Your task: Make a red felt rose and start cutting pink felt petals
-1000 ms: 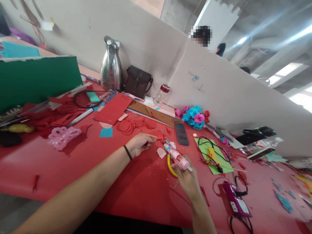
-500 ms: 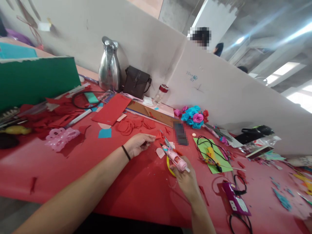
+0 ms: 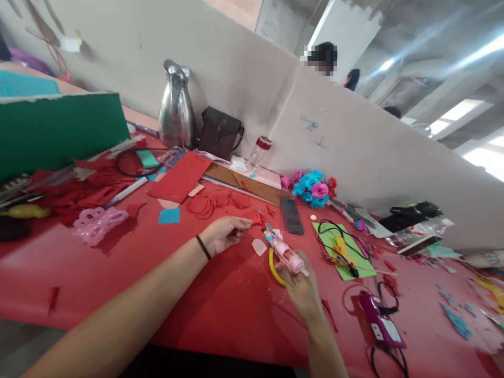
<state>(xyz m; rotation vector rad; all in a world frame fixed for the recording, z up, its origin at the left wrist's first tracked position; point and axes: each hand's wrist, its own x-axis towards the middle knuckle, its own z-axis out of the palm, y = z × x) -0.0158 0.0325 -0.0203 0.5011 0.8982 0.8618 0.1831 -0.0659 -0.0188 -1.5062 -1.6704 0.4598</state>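
My left hand (image 3: 225, 236) pinches a small twist of red paper (image 3: 256, 218) between thumb and fingers, above the table. My right hand (image 3: 302, 289) is wrapped around a pink hot glue gun (image 3: 286, 253), with a pale glue stick out of its rear end. The gun's front end points at the red paper, close to it; whether they touch I cannot tell. A yellow ring-shaped piece (image 3: 274, 269) shows beside my right fingers, partly hidden. A pale pink paper petal (image 3: 259, 247) lies below the red paper. Cut red petals (image 3: 202, 206) lie beyond my left hand.
Along the partition stand a steel jug (image 3: 177, 107), a brown bag (image 3: 220, 132) and a glass jar (image 3: 260, 152). Paper flowers (image 3: 313, 188) and a phone (image 3: 292, 214) lie ahead. A cable rests on green paper (image 3: 364, 262); a purple power box (image 3: 381, 320) is at right. A person is beyond the partition.
The front end of the glue gun has shifted slightly up and right, nearer the red paper. My left hand has stayed almost still.
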